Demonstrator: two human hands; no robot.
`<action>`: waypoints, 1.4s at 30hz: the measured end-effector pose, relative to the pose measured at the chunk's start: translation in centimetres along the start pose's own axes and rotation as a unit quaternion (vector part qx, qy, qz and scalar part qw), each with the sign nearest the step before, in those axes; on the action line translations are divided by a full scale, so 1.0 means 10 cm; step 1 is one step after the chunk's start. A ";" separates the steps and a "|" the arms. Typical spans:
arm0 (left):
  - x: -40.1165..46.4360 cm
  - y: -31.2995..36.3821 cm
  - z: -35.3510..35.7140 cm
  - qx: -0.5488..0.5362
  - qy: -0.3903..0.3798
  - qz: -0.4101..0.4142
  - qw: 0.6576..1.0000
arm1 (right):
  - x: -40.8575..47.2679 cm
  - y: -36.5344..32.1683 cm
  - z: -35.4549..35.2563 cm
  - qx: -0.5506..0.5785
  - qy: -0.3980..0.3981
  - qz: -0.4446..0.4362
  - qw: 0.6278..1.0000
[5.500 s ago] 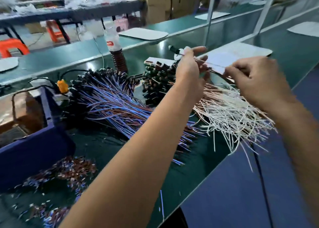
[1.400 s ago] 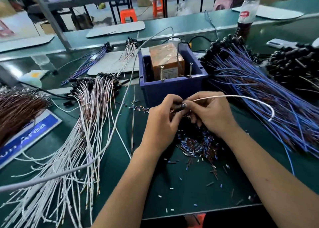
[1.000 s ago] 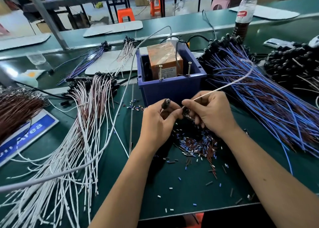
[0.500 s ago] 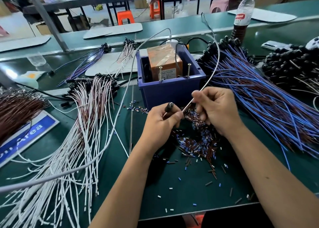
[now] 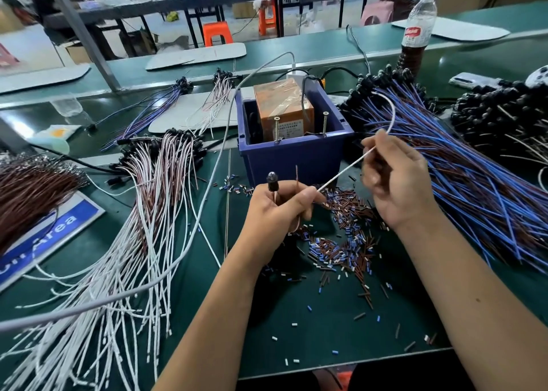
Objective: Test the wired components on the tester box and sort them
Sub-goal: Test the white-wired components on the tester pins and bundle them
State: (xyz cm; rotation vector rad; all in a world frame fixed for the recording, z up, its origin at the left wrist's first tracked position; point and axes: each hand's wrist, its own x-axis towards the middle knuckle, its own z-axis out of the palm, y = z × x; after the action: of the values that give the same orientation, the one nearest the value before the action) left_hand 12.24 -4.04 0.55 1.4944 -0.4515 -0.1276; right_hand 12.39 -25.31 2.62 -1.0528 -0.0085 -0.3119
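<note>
I am holding a wired component in my left hand, fingers curled round its leads so that its dark rounded head is sticking up above my knuckles, with a thin brown lead standing up just beside it. Its white lead is running up and to the right from my left thumb to my right hand, where I am pinching it between thumb and fingertips, the other fingers loosely bent; past the pinch the wire is arching up and over toward the blue-wired bundle lying on my right. Both hands are hovering just in front of the blue tester box, which is holding an orange block with two screws standing at its front edge. Below my hands, snipped bits of insulation are lying scattered on the green table. On my left, a spread of white and brown wired components is fanning out toward me, and a grey cable is crossing over them. A bottle is standing behind the blue bundle, and a heap of black-headed components is sitting at far right.
</note>
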 end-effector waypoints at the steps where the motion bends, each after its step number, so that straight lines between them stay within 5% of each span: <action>1: 0.01 0.00 -0.01 -0.015 0.018 -0.002 1.000 | 0.01 -0.02 -0.02 0.047 0.003 0.009 0.999; 6: 0.00 0.00 -0.01 -0.028 0.068 0.031 0.997 | 0.04 -0.11 -0.14 0.227 -0.073 0.052 0.970; 11: 0.00 0.04 -0.04 -0.114 0.050 0.020 0.992 | -0.09 -0.09 -0.04 -0.006 -0.278 0.066 0.958; 15: -0.01 0.09 -0.02 -0.183 0.022 -0.012 0.983 | -0.17 0.05 0.12 -0.170 -0.321 0.105 0.926; 21: -0.02 0.12 -0.02 -0.202 -0.012 -0.024 0.979 | -0.21 0.12 0.17 -0.196 -0.363 0.143 0.900; 30: 0.01 0.13 -0.04 -0.227 -0.031 -0.060 0.972 | -0.16 0.18 0.19 -0.076 -0.295 0.127 0.944; 36: 0.02 0.09 -0.01 -0.174 -0.068 -0.077 0.979 | -0.16 0.21 0.18 -0.156 -0.251 0.028 0.955; 42: -0.01 0.06 -0.02 -0.175 -0.087 -0.086 0.977 | -0.18 0.14 0.19 -0.146 -0.237 0.032 0.960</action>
State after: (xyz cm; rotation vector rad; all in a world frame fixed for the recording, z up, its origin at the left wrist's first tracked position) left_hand 12.13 -3.79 1.17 1.1762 -0.4151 -0.4556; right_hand 11.30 -22.61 2.06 -1.4001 -0.3687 0.0062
